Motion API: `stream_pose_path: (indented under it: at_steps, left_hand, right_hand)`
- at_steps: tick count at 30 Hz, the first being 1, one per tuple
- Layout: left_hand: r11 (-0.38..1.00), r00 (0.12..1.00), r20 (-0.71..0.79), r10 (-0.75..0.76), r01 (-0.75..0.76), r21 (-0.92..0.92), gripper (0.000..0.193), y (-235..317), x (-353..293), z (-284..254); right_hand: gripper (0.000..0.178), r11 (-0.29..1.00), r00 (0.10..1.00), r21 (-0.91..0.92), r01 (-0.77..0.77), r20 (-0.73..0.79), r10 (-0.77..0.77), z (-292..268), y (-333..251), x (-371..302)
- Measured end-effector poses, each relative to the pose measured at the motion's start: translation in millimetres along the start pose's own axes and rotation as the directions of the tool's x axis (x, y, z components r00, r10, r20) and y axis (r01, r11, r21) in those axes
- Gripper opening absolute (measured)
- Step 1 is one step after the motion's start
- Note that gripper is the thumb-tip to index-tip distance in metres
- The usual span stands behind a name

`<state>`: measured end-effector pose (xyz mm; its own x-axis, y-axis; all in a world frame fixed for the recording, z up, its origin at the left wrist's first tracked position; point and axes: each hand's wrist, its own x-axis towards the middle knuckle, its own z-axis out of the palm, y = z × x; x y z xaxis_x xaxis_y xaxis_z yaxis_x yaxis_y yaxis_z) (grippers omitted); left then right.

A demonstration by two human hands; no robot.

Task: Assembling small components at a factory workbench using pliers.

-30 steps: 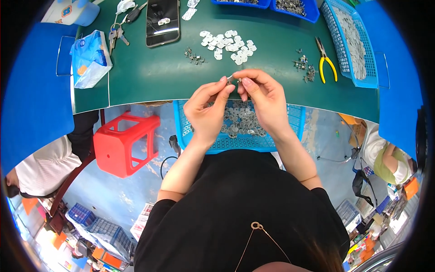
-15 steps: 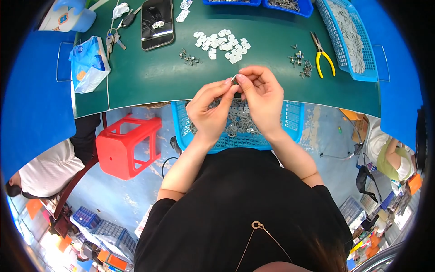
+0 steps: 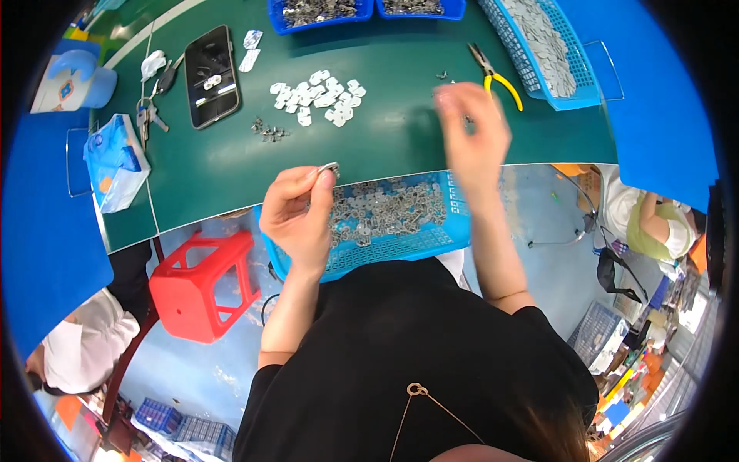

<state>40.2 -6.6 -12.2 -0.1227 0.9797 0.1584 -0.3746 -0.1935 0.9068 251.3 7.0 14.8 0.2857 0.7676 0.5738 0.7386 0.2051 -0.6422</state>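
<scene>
My left hand (image 3: 296, 219) pinches a small whitish piece with a metallic look (image 3: 329, 167) between thumb and fingertips, just above the table's front edge. Away to the right, my right hand (image 3: 477, 142) hovers over small metal parts (image 3: 442, 75), which it mostly covers. Motion smears its fingers, so whether they hold anything cannot be made out. Behind and between the hands lies a loose group of flat white pieces (image 3: 317, 97), with a little cluster of small metal parts (image 3: 269, 132) left of it. Yellow-handled pliers (image 3: 504, 86) rest close beyond my right hand.
Below the table edge, a blue basket (image 3: 385, 252) holds many small clear-grey pieces. Blue trays (image 3: 322, 25) of metal parts and a basket (image 3: 573, 69) of flat grey pieces stand behind. A phone (image 3: 212, 77), keys (image 3: 150, 115) and tissue pack (image 3: 117, 165) lie left; a red stool (image 3: 188, 296) stands below.
My hands have come apart. The left keeps the small piece, while the right has swung right to the metal parts near the pliers. The view has shifted, moving the table things leftward.
</scene>
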Motion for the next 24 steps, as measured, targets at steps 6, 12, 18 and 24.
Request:
stream_pose_path:
  at_steps: [6,12,18,24]
  left_hand:
    - [0.986,0.989,0.076,0.128,-0.135,0.1,0.018,-1.2,0.4,-2.0]
    - [0.938,0.949,0.12,0.29,-0.307,0.162,0.022,6.0,1.1,-8.2]
    - [0.868,0.901,0.192,0.388,-0.428,0.251,0.024,16.3,2.2,-14.7]
    - [0.851,0.882,0.232,0.411,-0.463,0.249,0.026,19.4,2.1,-16.9]
  right_hand:
    - [0.047,0.776,0.978,-0.63,0.022,0.175,0.114,-53.8,97.6,18.4]
    - [0.037,0.698,0.949,-0.7,0.147,0.299,0.101,-61.7,95.1,21.5]
    - [0.028,0.777,0.985,-0.629,-0.02,0.122,0.124,-63.6,83.8,15.7]
    - [0.036,0.937,0.978,-0.321,-0.142,0.098,0.182,-67.3,-11.5,10.8]
